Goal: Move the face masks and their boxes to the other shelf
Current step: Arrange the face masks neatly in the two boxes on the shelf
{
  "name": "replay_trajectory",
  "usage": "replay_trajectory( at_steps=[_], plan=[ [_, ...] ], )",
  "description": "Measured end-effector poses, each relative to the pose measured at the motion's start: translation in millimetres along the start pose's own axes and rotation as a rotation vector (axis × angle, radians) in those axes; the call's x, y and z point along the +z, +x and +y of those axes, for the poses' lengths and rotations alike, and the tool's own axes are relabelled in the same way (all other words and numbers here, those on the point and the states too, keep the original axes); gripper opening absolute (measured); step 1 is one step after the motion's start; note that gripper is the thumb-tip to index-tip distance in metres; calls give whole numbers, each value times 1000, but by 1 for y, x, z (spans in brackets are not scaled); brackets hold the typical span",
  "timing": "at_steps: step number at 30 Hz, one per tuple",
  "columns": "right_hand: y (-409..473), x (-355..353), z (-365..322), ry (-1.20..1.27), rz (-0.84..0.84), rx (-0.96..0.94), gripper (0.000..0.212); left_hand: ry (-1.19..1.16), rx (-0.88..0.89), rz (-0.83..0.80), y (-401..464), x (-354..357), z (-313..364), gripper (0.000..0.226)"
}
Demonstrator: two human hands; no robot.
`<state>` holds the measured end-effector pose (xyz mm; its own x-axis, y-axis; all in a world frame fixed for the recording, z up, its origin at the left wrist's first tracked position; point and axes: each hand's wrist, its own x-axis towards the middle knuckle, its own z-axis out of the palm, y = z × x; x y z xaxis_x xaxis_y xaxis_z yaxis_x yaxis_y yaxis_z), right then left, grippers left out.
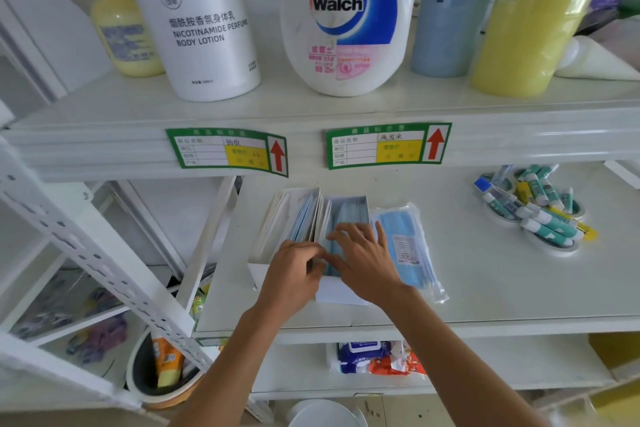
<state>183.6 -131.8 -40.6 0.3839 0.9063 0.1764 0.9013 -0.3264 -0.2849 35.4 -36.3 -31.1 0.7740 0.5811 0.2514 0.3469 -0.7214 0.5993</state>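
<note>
- Two open white mask boxes [313, 218] are set side by side on the middle shelf [485, 270], toward its left edge — blue masks stand inside.
- A bagged pack of masks [408, 243] is laid just right of the boxes.
- The left hand [294, 270] is pinched on masks in the right-hand box; the right hand [363, 260] is spread over them, fingers apart.
- Glue sticks [540, 208] are heaped near the shelf's right rear corner.

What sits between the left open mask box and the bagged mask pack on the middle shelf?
Head view: a second open mask box sits between the left box and the bagged pack. Both hands are over its front end.
</note>
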Motion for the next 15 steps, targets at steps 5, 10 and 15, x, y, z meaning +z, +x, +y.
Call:
replay_trajectory(
  at_steps=[5, 10, 15],
  plan=[
    [1, 1, 9, 23, -50, 36, 56, 19, 16, -5, 1, -3, -5, 27],
    [-2, -3, 21, -8, -53, 63, 53, 62, 40, 28, 1, -1, -10, 22],
    [-6, 0, 18, 93, 23, 160, 33, 74, 40, 28, 3, -1, -10, 15]
  ],
)
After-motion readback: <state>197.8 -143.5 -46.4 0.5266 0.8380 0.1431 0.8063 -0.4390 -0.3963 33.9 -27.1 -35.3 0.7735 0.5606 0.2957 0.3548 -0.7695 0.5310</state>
